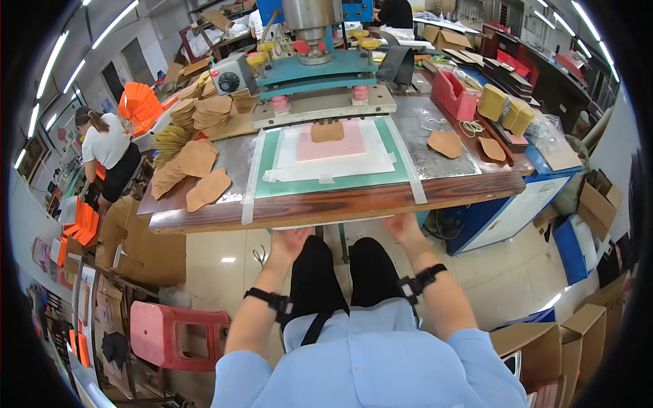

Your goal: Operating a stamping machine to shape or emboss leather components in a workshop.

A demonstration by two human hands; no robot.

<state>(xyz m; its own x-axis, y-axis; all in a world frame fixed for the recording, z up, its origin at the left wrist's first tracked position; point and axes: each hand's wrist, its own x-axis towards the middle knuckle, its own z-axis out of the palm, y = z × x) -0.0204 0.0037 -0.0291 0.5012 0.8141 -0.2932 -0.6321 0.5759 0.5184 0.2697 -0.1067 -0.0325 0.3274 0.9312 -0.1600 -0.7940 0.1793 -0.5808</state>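
Both hands reach under the front edge of the wooden table (pixel 462 192). My left hand (pixel 292 239) is below the edge left of centre, palm side partly showing, its fingertips hidden by the tabletop. My right hand (pixel 401 226) sits under the edge farther right, its fingers mostly out of sight. Between them a thin white edge shows beneath the wood. Above, on the table, a tan leather piece (pixel 328 132) lies on a pink board (pixel 320 153), over white sheets and a green mat (pixel 279 190) taped down. The press (pixel 320 75) stands just behind the leather piece.
Stacked tan leather pieces (pixel 197 160) lie at the left, and a loose leather piece (pixel 445 143) at the right. A pink tape dispenser (pixel 454 96) and yellow blocks (pixel 507 109) stand at back right. A red stool (pixel 173 336) is at lower left. Another person (pixel 109 143) works far left.
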